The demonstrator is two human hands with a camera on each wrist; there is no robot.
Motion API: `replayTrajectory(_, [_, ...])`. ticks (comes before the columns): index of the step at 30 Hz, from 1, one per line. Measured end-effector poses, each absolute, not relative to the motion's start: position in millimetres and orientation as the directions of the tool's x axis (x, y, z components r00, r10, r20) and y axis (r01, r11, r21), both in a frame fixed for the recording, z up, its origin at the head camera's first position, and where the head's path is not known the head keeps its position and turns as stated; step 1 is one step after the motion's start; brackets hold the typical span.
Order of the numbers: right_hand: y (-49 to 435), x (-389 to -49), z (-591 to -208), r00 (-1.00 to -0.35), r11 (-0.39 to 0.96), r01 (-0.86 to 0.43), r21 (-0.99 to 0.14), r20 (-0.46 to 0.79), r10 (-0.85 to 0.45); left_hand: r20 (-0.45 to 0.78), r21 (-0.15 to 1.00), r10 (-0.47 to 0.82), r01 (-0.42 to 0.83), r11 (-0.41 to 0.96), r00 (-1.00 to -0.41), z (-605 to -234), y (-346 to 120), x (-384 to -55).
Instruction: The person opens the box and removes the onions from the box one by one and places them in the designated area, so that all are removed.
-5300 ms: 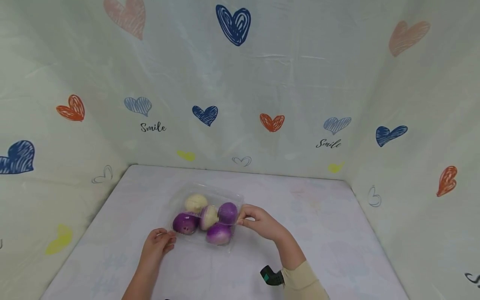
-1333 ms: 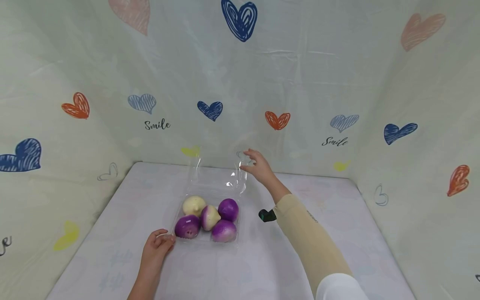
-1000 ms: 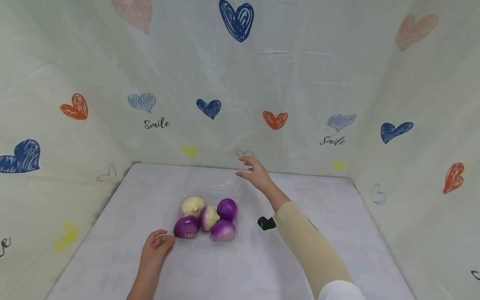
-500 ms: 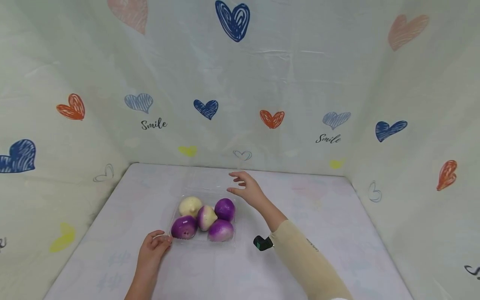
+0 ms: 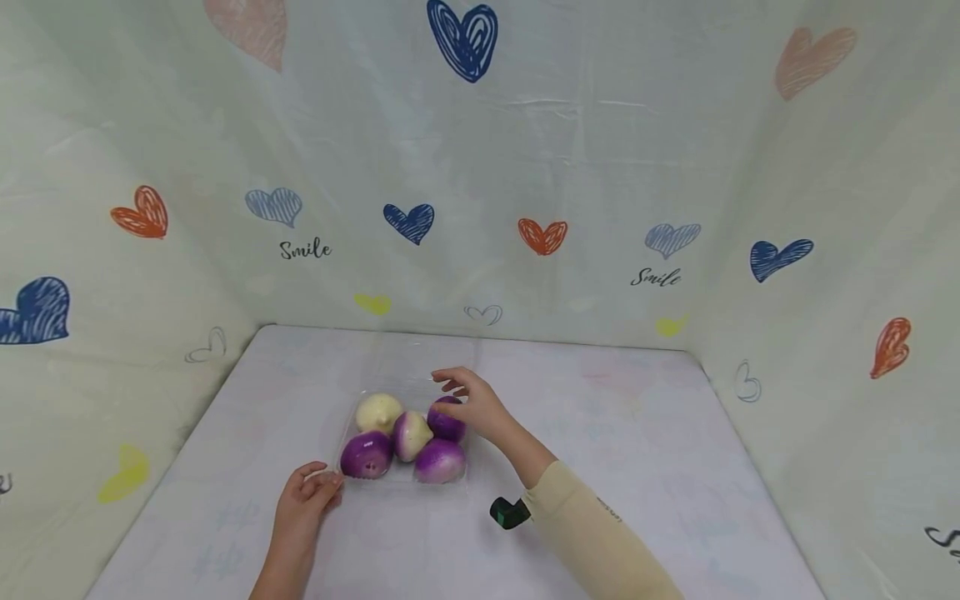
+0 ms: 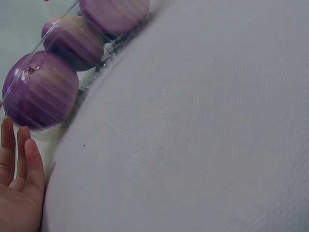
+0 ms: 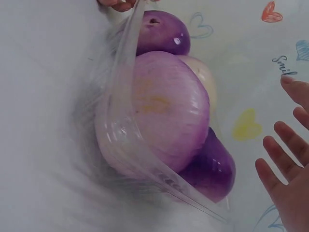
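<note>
Right hand [image 5: 477, 408] has come down from the lid [image 5: 397, 362] side to over the box's back-right corner; lid, half up in an earlier frame, now lies folded back behind. Means the onions sit uncovered, so lifting the lid looks finished and the back-right onion [image 5: 448, 427] is likely the one reached for.

Head view: clear box [image 5: 402, 477] on worktop [image 5: 600, 433], left of centre, five onions inside: pale one [image 5: 378, 412] back left, purple one [image 5: 367, 455] front left, two-tone one [image 5: 412, 436] in the middle, light purple one [image 5: 440, 462] front right, plus back-right. Right hand holds nothing, fingers spread, thumb overlapping back-right onion; contact can't be told here. Left hand [image 5: 306, 497] is at the front-left corner, touching it.

Left wrist view: three left fingers straight, just beside the box corner and purple one. Thumb hidden; pinching the edge or just resting, cannot tell.

Right wrist view: right fingers loose and apart from all onions. Back-right onion sits nearest, partly behind light purple one. Box wall runs in front.
</note>
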State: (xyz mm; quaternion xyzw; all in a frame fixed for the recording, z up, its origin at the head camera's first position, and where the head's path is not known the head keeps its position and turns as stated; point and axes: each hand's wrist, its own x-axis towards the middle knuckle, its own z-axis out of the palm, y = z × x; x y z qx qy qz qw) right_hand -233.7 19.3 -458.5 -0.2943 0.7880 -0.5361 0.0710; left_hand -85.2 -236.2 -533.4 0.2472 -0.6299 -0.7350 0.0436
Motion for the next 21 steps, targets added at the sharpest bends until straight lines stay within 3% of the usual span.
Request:
replayTrajectory(7, [7,-228,-471,-0.826,0.239,-0.31,-0.92,0.136,-0.547,-0.331,0.939,-0.368,-0.266,-0.216,-0.869,-533,-237,-84])
replayTrajectory(21, [-9,-229,-485,-0.799,0.468,-0.417,-0.779,0.07,-0.597,-0.317,0.942,-0.361,-0.246,-0.229,-0.877,-537,-238,-84])
